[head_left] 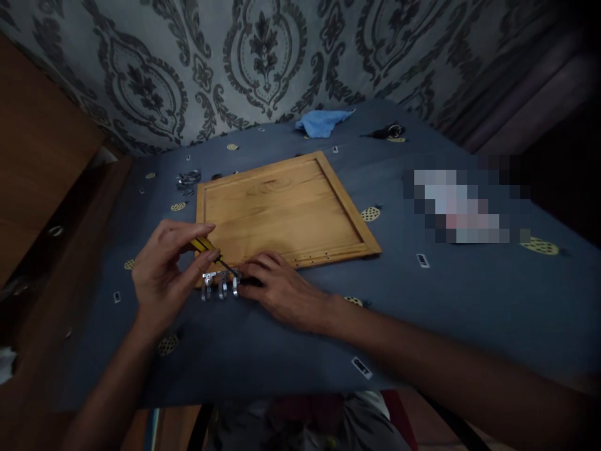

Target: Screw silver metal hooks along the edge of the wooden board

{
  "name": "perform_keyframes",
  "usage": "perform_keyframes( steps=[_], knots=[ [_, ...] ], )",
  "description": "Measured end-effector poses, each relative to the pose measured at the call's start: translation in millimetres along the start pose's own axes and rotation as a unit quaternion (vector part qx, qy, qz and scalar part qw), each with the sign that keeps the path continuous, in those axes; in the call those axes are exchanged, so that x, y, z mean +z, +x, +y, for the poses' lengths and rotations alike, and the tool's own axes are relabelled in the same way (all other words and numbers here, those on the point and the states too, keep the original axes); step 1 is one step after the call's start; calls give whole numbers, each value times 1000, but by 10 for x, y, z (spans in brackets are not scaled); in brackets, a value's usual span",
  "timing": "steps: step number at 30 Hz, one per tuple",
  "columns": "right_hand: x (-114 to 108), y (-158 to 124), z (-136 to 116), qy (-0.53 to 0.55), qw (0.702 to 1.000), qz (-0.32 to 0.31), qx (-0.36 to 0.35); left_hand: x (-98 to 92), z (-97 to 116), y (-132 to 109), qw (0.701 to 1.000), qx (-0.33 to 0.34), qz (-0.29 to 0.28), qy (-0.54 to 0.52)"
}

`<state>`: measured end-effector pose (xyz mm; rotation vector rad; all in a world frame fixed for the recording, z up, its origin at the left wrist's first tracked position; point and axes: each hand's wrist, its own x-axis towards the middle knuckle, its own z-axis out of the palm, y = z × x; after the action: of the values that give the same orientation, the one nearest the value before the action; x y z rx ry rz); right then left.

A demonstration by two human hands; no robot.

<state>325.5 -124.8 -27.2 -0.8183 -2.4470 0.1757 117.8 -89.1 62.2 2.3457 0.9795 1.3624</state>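
A wooden board [286, 210] with a raised rim lies on the blue patterned cloth [451, 294]. At its near left corner sits a metal hook rack [220, 283] with three hooks. My left hand [164, 269] pinches a yellow-and-black screwdriver [206, 246], whose tip points down to the rack's right end. My right hand [277, 285] rests on the cloth, fingers pressed onto the right end of the rack and the board's near edge.
Small metal parts [188, 180] lie beyond the board's far left corner. A blue rag [323, 122] and a dark object [389, 131] sit near the patterned wall. A brown wooden cabinet [42, 163] stands at the left.
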Motion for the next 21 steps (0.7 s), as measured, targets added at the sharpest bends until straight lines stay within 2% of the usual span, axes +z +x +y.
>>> perform_keyframes(
  steps=[3,11,17,21],
  knots=[
    [5,2,1,0,1000,-3,5,12,27,9,1000,12,14,22],
    [-43,13,-7,17,1000,-23,8,-36,40,-14,1000,2,-16,-2],
    [-15,7,6,9,1000,-23,5,-135,37,65,996,4,-78,-48],
    [-35,17,-14,-10,999,-33,5,-174,77,57,996,-24,-79,-30]
  ],
)
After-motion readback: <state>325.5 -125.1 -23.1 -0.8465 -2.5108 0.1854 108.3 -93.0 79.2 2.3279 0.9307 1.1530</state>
